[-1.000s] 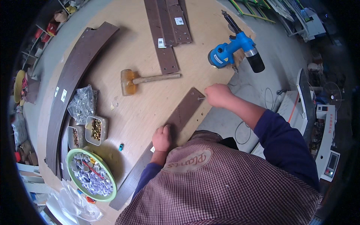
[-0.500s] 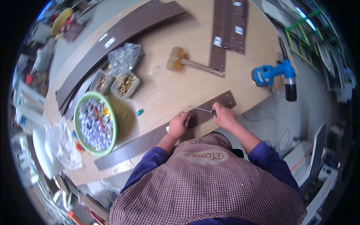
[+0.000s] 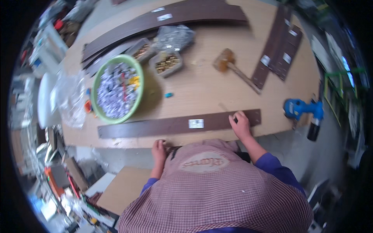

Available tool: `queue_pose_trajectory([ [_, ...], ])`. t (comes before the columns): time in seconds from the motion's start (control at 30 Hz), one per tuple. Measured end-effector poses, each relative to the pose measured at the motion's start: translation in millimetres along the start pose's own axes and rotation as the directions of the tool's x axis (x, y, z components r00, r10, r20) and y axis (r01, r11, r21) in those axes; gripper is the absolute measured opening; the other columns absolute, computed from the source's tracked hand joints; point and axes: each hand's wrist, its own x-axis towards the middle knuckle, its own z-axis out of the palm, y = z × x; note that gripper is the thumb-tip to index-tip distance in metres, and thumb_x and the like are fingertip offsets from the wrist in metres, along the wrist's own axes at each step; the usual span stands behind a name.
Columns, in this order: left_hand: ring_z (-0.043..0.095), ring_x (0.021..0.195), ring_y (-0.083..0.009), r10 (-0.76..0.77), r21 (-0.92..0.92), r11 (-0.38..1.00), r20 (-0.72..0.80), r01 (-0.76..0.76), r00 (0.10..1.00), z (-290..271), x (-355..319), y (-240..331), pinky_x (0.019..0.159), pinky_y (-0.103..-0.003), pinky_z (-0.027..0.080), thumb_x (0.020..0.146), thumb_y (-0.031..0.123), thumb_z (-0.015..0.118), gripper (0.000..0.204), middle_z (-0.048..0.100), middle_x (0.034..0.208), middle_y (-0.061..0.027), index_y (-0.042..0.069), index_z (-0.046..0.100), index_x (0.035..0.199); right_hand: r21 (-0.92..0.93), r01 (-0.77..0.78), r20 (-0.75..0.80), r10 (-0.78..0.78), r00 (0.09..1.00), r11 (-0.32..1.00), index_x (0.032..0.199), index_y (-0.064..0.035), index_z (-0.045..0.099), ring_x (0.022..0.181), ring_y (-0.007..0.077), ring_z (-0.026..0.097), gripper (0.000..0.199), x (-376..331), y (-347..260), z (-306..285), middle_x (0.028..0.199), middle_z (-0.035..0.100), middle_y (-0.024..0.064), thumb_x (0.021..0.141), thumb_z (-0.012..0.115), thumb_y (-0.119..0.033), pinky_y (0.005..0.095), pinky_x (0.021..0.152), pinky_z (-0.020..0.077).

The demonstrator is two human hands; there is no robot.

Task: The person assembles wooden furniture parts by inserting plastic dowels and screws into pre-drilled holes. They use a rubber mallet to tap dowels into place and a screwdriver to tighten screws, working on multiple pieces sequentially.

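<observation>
A long dark brown board (image 3: 163,126) with a white label lies along the table's near edge. Over its right part, my right hand (image 3: 241,126) is closed round a screwdriver (image 3: 235,120), its shaft blurred and pointing up and left. My left hand (image 3: 158,150) is at the table's front edge, just below the board and apart from it. Its fingers are curled together; whether something small is in them cannot be made out. Beyond the board, a small teal piece (image 3: 168,94) lies on the wood.
A green basin (image 3: 141,83) of small white bagged parts stands left, beside two plastic tubs of brassy fittings (image 3: 167,64) and a clear bag (image 3: 175,37). Further off lie a mallet (image 3: 225,60) and more brown boards (image 3: 210,13). A blue power drill (image 3: 301,108) rests at the right edge.
My left hand has come off the board and drawn back to the table edge. My right hand still grips the screwdriver over the board. The whole view has turned and shifted.
</observation>
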Motion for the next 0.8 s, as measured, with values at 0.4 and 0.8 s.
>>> queue_pose_trajectory([
  [0.4, 0.040, 0.047, -0.0079, -0.183, -0.227, 0.955, 0.056, 0.191, 0.982, -10.9, 53.2, -10.9, 0.042, -0.026, 0.034, 0.103, 0.031, 0.049, 0.031, 0.043, 0.060, 0.0030, 0.011, 0.050, 0.079, 0.327, -0.124, -0.664, 0.321, 0.675, 0.937, 0.095, -0.0037, 0.055, 0.074, 0.0153, 0.061, 0.017, -21.4, 92.9, -62.2, 0.084, 0.064, 0.0081, 0.100, 0.050, -0.018, 0.0328, 0.068, 0.0498],
  [0.8, 0.052, 0.053, -0.0117, -0.233, 0.021, 0.973, 0.039, 0.232, 0.972, -25.9, 73.9, -17.8, 0.047, -0.028, 0.042, 0.097, 0.033, 0.060, 0.035, 0.062, 0.071, -0.0029, 0.000, 0.068, 0.089, 0.263, -0.326, -0.400, 0.411, 0.819, 0.908, 0.090, -0.0022, 0.056, 0.077, 0.0280, 0.065, 0.018, -25.7, 74.1, -38.0, 0.090, 0.063, 0.0144, 0.096, 0.058, -0.019, 0.0416, 0.069, 0.0497],
])
